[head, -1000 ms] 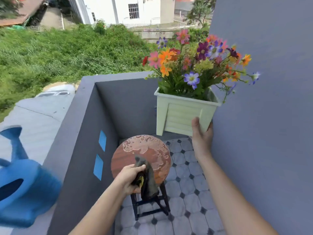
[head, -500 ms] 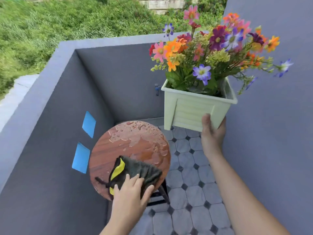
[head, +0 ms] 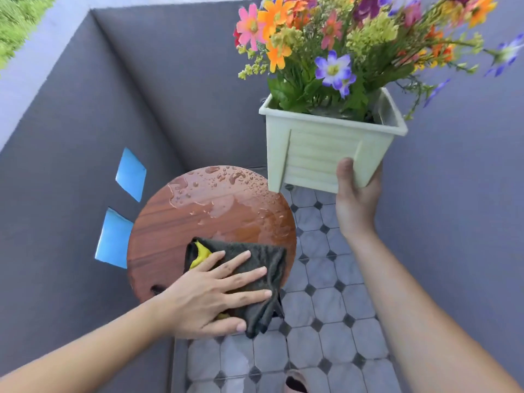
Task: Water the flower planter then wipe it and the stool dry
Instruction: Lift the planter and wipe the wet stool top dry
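Observation:
My right hand (head: 355,198) grips the bottom corner of a pale green square planter (head: 320,153) full of colourful flowers (head: 334,43), holding it in the air to the right of the stool. The round wooden stool top (head: 204,219) is low in the middle, with water drops and puddles on its far half. A dark grey cloth with a yellow side (head: 258,268) lies on the stool's near right part. My left hand (head: 215,293) presses flat on the cloth with straight, spread fingers.
Grey walls enclose the corner on the left, back and right (head: 459,194). Two blue openings (head: 129,174) sit in the left wall. The floor is grey octagonal tile (head: 320,307). A foot (head: 295,382) shows at the bottom edge. Grass lies beyond the wall at top left.
My left hand brought the cloth down onto the stool and now presses it flat, having slid right. The view tilted down, so the blue watering can left the frame. The planter stays held up.

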Demonstrator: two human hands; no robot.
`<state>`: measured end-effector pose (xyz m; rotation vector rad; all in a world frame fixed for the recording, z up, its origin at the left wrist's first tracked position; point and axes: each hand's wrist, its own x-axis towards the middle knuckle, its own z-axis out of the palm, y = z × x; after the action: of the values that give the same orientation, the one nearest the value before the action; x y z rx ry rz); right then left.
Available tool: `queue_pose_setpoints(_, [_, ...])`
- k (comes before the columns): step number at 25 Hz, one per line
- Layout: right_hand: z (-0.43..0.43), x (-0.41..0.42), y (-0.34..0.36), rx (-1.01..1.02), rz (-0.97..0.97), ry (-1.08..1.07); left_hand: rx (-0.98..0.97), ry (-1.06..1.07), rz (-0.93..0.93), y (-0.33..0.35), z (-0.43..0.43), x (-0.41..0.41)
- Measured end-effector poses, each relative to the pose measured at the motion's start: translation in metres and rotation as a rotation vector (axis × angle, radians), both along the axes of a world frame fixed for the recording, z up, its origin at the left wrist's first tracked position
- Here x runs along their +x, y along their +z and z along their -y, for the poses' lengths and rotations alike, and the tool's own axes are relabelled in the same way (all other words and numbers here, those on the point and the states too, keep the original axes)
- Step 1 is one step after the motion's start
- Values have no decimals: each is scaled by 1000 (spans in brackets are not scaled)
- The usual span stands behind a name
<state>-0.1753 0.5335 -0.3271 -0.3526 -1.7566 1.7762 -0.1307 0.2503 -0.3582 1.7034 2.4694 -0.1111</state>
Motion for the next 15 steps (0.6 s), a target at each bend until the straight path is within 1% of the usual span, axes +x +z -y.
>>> queue_pose_setpoints(4, [-2,-11,11,-11,-42,21,75,244,21,-4,-47,9])
queue_pose_setpoints(7, [-7,-20,21,3,-42,25,76,442,80,3,-82,-1])
queue_pose_setpoints(10, [-9,-32,26,18,-45,14,153,662,166,6,-111,-14])
queue_pose_setpoints(15, [-4,-43,33,14,-59,6,217,951,161,7,-138,-51])
